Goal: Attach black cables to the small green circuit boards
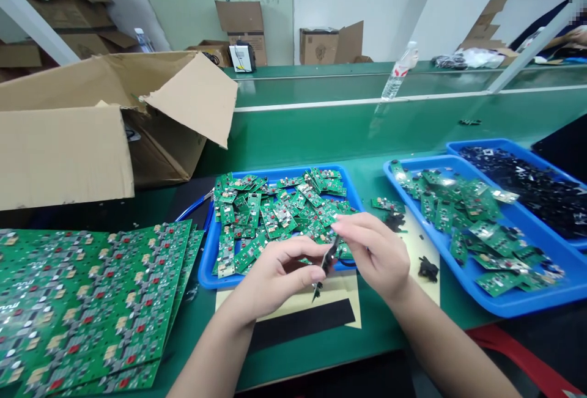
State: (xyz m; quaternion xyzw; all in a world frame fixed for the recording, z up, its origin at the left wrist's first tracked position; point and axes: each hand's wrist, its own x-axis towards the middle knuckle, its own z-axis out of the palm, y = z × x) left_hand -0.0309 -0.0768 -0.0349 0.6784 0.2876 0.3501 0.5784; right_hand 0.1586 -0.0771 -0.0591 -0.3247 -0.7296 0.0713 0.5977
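My left hand point(288, 269) pinches a small circuit board point(327, 261), held edge-on and tilted, with dark bits at its lower end. At the board's upper end, the fingers of my right hand point(373, 248) are closed on it too; what else they may hold is hidden. Just behind both hands is a blue tray point(208, 263) heaped with small green circuit boards point(279, 211). Below the hands, a black strip point(305, 323) lies on yellowish paper point(355, 288). Small black parts point(428, 269) lie right of my right hand.
Large panels of joined boards point(92, 300) are stacked at left, before an open cardboard box point(59, 153). A second blue tray point(495, 306) holds more boards; another tray point(454, 146) holds black parts. Blue-handled pliers point(195, 205) lie by the middle tray. A bottle point(400, 74) stands farther back.
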